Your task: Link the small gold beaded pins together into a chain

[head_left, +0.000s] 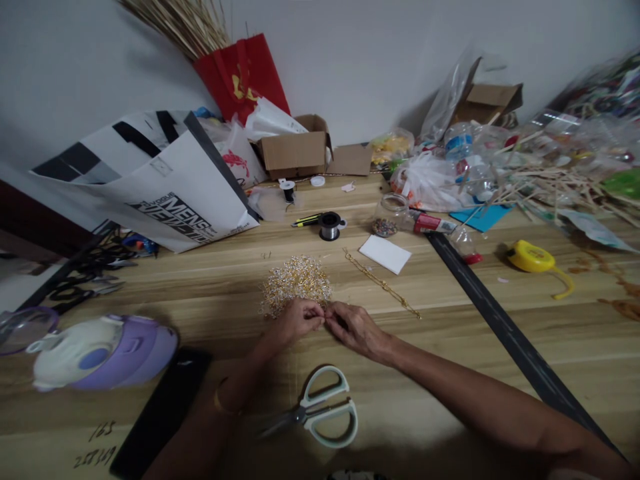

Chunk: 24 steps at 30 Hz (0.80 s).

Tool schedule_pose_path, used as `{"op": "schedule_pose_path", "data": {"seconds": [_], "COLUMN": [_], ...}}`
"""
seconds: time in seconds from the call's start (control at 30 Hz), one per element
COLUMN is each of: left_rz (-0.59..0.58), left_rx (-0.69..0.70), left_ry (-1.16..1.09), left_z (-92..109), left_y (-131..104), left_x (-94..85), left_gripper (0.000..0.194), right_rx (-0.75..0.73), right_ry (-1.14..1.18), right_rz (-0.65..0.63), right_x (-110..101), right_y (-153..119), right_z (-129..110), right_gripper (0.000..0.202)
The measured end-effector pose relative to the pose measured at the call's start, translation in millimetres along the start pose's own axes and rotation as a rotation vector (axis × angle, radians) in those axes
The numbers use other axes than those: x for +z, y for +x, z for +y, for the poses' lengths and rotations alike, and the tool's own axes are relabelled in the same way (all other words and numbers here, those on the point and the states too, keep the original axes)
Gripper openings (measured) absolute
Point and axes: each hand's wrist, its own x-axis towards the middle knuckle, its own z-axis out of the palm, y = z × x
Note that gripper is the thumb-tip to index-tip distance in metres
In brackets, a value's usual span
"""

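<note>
My left hand [301,319] and my right hand [356,327] meet fingertip to fingertip at the near edge of a pile of small gold and clear beads [296,280]. Both are pinched closed, and whatever lies between the fingers is too small to make out. A gold chain [383,283] stretches across the wood to the right of the pile. Scissors with pale green handles [327,407] lie below my hands, blades toward the left. Behind the pile stands a spool of silver wire [329,227].
A white card [385,254], a jar of beads [387,217] and a yellow tape measure [533,257] lie to the right. On the left are a purple and white bottle [125,350], a black phone-like slab [163,407] and a large paper bag [175,193]. Cardboard boxes [295,152] line the wall.
</note>
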Motion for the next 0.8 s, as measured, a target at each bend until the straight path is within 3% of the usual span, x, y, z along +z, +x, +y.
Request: {"op": "schedule_pose_path", "data": {"seconds": [0.8], "left_rz": [-0.087], "left_rx": [-0.027], "left_ry": [-0.195], "left_z": [8], "left_y": [-2], "left_x": [-7.7], "left_gripper": [0.029], "right_rx": [0.152], "right_ry": [0.145], "right_rz": [-0.046], "right_x": [-6], "right_y": [3], "right_z": [-5], "right_gripper": [0.008]}}
